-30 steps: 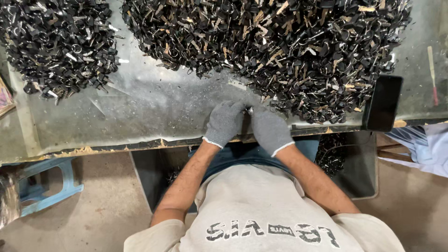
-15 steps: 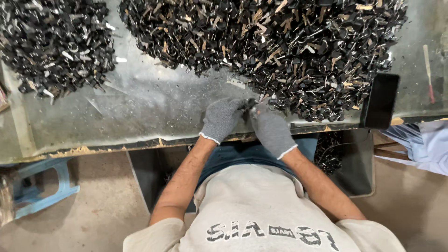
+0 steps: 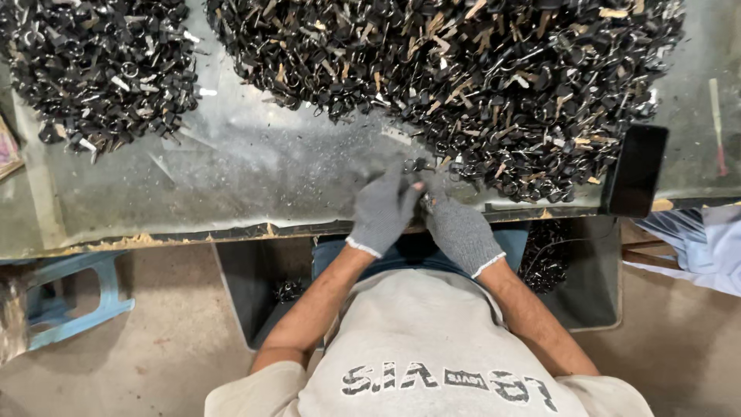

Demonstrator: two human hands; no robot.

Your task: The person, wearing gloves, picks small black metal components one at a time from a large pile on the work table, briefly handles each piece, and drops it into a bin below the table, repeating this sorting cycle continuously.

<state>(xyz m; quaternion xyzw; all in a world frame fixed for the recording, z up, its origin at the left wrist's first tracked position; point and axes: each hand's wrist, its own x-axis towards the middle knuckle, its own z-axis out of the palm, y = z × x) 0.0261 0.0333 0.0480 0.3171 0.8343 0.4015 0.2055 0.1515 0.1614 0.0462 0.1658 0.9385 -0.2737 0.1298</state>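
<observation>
While both gloved hands meet at the near edge of the table (image 3: 255,166), a small dark metal piece (image 3: 417,165) sits just past their fingertips, at the foot of the big pile (image 3: 463,85). Its shape is too small and blurred to say which way it points or how its long axis runs.

Seen from above, the left hand (image 3: 384,212) wears a grey knit glove. Its fingers are curled together and reach forward toward the piece, touching or nearly touching it; whether they grip it cannot be told. Beside it, the right hand (image 3: 459,229), also in a grey glove, lies with fingers bent and closed, its thumb side against the left hand. What it holds, if anything, is hidden.

Farther left on the table lies a smaller pile (image 3: 100,69) of the same dark pieces. A black phone (image 3: 634,170) rests at the right edge. Below the table stands a dark bin (image 3: 247,293), and a blue stool (image 3: 73,297) sits at the left.
</observation>
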